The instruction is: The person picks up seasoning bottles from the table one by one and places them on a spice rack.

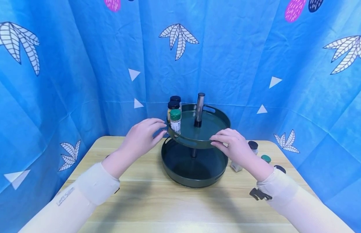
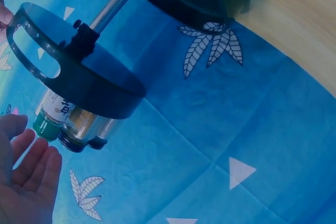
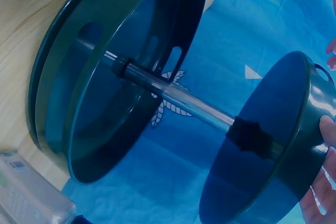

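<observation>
A dark green two-tier round stand stands on the table, its upper tray (image 1: 209, 129) on a metal pole (image 1: 199, 108) above the deeper lower tray (image 1: 195, 183). My right hand (image 1: 234, 144) pinches the front right rim of the upper tray, thumb on the outer wall in the right wrist view. At the upper tray's left edge, my left hand (image 1: 145, 132) hovers with loosely bent fingers, holding nothing. Beside it on that tray stand a green-capped seasoning bottle (image 1: 175, 122) and two black-capped bottles (image 1: 173, 105). The left wrist view shows my left fingers (image 2: 37, 163) just by the green cap.
Several more bottles stand on the table right of the stand, partly hidden by my right arm, among them a black-capped one (image 1: 253, 146) and a green-capped one (image 1: 266, 158). Blue patterned curtain (image 1: 119, 64) surrounds the back and sides of the wooden table (image 1: 134, 207).
</observation>
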A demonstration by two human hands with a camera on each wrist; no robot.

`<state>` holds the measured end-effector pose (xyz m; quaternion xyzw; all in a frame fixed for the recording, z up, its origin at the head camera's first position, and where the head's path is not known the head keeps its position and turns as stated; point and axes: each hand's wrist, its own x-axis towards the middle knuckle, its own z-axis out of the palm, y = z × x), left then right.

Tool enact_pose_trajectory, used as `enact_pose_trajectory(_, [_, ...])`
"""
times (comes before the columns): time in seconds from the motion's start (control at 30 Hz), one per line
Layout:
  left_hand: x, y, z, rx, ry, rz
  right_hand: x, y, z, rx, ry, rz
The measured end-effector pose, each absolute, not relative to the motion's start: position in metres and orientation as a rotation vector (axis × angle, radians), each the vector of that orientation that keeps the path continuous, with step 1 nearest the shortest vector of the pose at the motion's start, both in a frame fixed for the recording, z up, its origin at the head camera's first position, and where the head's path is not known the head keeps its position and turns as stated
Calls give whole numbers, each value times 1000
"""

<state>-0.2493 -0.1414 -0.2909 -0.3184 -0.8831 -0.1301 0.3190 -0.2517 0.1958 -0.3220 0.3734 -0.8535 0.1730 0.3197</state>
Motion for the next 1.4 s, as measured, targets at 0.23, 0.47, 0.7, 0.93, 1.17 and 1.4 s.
enact_pose_trajectory(0.23, [-248,-149,-296,-806,-2343,-346,-251,196,-323,984,-2241,463])
enact_pose_trajectory(0.47, [-245,-156,-300,-792,-2339,-338,-252,196,-322,983,-2240,462])
enact_pose_trajectory(0.7, [-244,-163,-307,-764,-2350,-358,-251,196,-321,976,-2251,452])
enact_pose_trajectory(0.93, [-243,-171,-316,-750,-2345,-360,-251,196,-322,970,-2262,438])
enact_pose_trajectory(1.17, [-241,-180,-323,-728,-2358,-364,-250,196,-320,966,-2263,445])
enact_pose_trajectory(1.4, [-238,-192,-329,-674,-2382,-377,-250,196,-321,962,-2275,447])
